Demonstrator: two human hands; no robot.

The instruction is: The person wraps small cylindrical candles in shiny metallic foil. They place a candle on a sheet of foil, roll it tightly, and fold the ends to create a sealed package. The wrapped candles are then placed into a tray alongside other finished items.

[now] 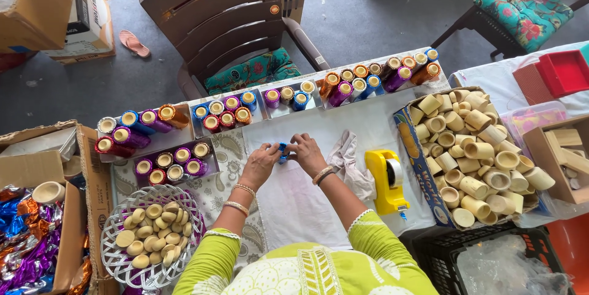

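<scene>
blue piece (282, 151) — pinched between left hand (262, 163) | right hand (307, 152) fingertips

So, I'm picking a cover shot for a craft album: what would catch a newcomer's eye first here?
First, the shiny foil-wrapped tubes in purple, blue, red and orange, lined up in trays along the table's far edge. Next, the cardboard box of plain beige tubes heaped at the right, with the yellow tape dispenser beside it. At the centre, the left hand and right hand meet around a small blue piece.
</scene>
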